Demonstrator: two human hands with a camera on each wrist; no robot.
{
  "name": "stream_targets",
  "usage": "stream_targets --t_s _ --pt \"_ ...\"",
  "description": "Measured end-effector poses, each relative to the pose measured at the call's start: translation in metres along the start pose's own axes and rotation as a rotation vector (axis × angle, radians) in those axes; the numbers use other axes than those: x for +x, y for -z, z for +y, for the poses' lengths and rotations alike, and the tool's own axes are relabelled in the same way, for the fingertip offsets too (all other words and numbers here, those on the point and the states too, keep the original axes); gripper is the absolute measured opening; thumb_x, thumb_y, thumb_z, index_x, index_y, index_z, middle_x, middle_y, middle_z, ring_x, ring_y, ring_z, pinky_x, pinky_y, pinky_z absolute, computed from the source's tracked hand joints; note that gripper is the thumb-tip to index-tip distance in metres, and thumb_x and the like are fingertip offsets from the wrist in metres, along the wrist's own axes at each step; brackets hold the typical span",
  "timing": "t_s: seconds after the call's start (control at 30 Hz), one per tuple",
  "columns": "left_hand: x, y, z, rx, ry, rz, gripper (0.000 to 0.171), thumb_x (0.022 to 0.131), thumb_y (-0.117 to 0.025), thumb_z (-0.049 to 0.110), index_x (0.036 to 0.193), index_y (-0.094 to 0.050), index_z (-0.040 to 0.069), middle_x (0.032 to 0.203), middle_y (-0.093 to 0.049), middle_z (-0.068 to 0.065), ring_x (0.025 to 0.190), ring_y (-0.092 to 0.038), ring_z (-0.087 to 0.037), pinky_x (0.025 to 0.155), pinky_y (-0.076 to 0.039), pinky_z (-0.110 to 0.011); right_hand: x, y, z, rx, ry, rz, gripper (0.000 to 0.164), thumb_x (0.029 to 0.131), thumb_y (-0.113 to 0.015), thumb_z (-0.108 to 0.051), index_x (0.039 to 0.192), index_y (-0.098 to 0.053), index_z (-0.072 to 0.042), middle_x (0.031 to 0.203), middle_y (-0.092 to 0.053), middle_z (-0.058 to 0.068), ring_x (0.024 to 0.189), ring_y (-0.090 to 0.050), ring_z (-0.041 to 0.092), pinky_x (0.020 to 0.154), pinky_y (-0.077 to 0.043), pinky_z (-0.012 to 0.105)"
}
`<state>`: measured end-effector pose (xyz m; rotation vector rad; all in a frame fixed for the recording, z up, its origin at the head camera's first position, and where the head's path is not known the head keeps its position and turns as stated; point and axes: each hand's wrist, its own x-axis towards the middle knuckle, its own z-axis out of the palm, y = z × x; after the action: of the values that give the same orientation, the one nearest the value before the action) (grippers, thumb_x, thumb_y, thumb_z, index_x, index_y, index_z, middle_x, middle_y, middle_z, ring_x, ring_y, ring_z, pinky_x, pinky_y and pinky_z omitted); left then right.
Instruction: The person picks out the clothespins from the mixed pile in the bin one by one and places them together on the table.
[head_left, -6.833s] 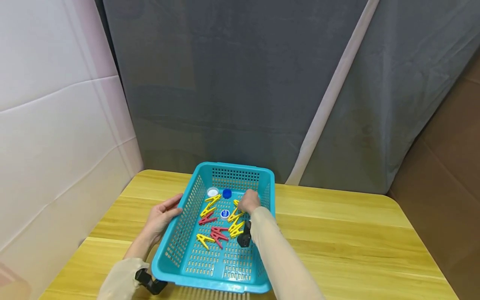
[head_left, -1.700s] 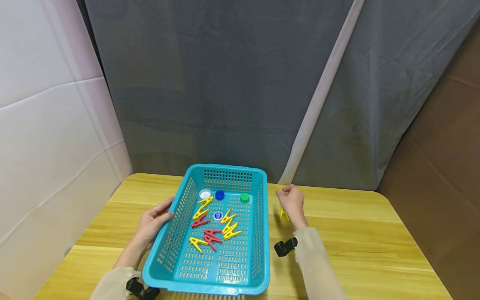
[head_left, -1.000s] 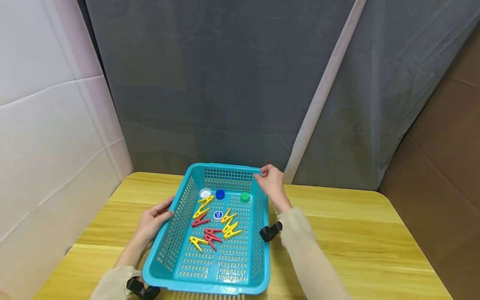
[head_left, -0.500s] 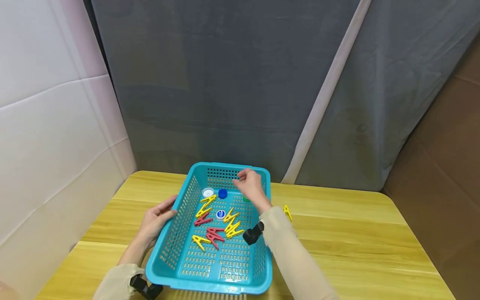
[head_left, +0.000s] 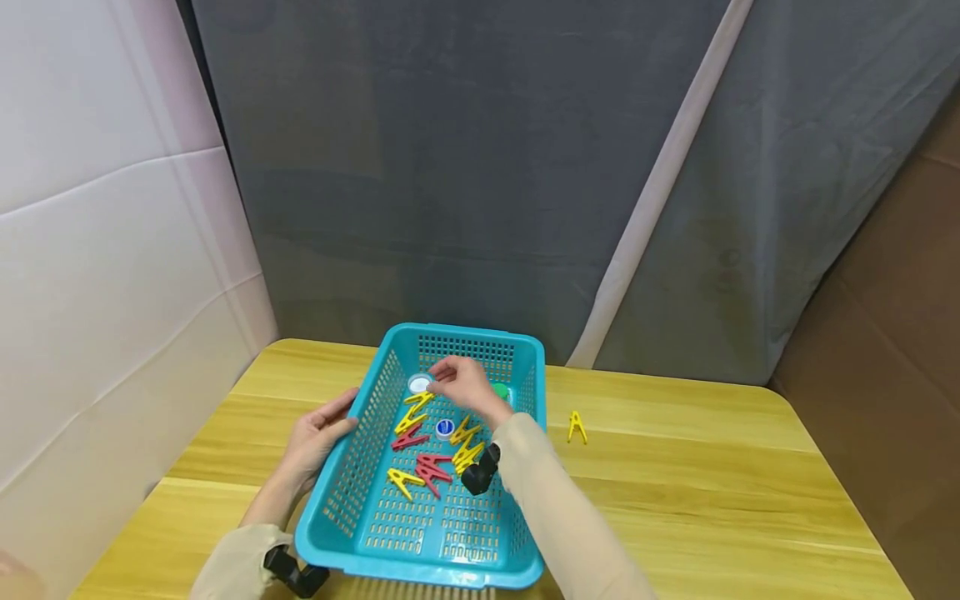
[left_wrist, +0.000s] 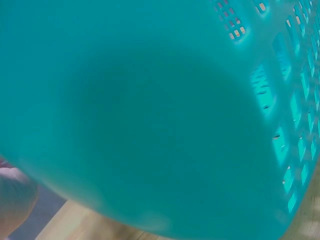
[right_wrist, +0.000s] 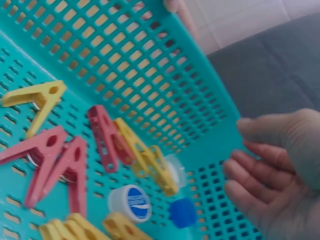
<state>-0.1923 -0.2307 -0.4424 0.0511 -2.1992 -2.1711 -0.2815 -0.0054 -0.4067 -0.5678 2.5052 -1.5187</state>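
Note:
My left hand [head_left: 311,437] grips the left rim of a turquoise plastic basket [head_left: 420,572], thumb on the rim. Over the basket's far half, my right hand [head_left: 467,387] hovers with loosely bent fingers and nothing between them. Its fingertips are close to a white cap [head_left: 419,383] in the head view. The blue cap [right_wrist: 183,212] shows below this hand in the right wrist view. Also inside lie a white cap with a blue label [head_left: 445,429], a partly covered green cap [head_left: 501,391], several yellow clothespins [head_left: 405,482] and red clothespins [head_left: 432,473]. Basket wall fills most of the left wrist view.
On the wooden table [head_left: 697,483], right of the basket, a single yellow clothespin [head_left: 576,427] lies by itself. A grey curtain [head_left: 480,183] hangs behind the table's far edge. White fabric [head_left: 120,250] bounds the left, a brown panel [head_left: 885,333] the right.
The right hand took a yellow clothespin out of the basket, let it go on the table at the right, then came back left over the basket's far half. The left hand keeps hold of the rim.

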Motion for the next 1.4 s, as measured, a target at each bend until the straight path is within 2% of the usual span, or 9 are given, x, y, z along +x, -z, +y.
stream_targets --t_s 0.13,0.23,0.4,0.77,1.4 --pt "0.0 -0.001 0.0 -0.002 -0.002 -0.003 0.054 0.09 -0.057 0.002 0.14 -0.037 -0.006 0.107 -0.059 0.017 0.094 -0.058 0.003 0.078 -0.051 -0.019 0.002 -0.009 0.007 0.057 0.004 -0.12 0.024 0.082 -0.068 0.0 0.105 -0.065 0.005 0.1 -0.065 0.018 0.084 -0.061 0.017 0.074 -0.049 0.023" --pt "0.0 -0.002 -0.001 -0.013 -0.007 -0.011 0.055 0.09 -0.057 0.001 0.139 -0.036 -0.008 0.104 -0.06 0.02 0.094 -0.058 0.003 0.077 -0.051 -0.019 0.002 -0.014 0.013 0.067 -0.024 -0.194 0.025 0.082 -0.067 0.001 0.108 -0.066 0.004 0.104 -0.065 0.018 0.084 -0.062 0.014 0.076 -0.049 0.023" --pt "-0.001 -0.002 -0.001 -0.02 -0.015 -0.012 0.055 0.09 -0.057 0.001 0.139 -0.036 -0.008 0.102 -0.06 0.022 0.093 -0.058 0.002 0.077 -0.051 -0.019 0.002 -0.022 0.02 0.067 -0.071 -0.254 0.026 0.082 -0.068 0.002 0.108 -0.067 0.004 0.104 -0.067 0.016 0.086 -0.065 0.015 0.078 -0.051 0.025" --pt "-0.001 -0.003 -0.001 -0.038 -0.022 -0.014 0.055 0.089 -0.057 0.0 0.139 -0.035 -0.01 0.101 -0.06 0.022 0.093 -0.059 0.002 0.076 -0.051 -0.019 0.001 -0.032 0.028 0.073 -0.131 -0.293 0.025 0.079 -0.068 0.007 0.104 -0.068 0.002 0.097 -0.069 0.011 0.084 -0.064 0.014 0.076 -0.051 0.024" --pt "-0.001 -0.003 0.0 -0.031 -0.003 -0.001 0.055 0.089 -0.057 0.0 0.139 -0.034 -0.009 0.1 -0.061 0.023 0.093 -0.059 0.001 0.076 -0.052 -0.019 -0.005 -0.041 0.03 0.007 -0.111 -0.251 0.027 0.074 -0.068 0.013 0.099 -0.068 0.002 0.091 -0.068 0.01 0.078 -0.06 0.012 0.07 -0.05 0.022"
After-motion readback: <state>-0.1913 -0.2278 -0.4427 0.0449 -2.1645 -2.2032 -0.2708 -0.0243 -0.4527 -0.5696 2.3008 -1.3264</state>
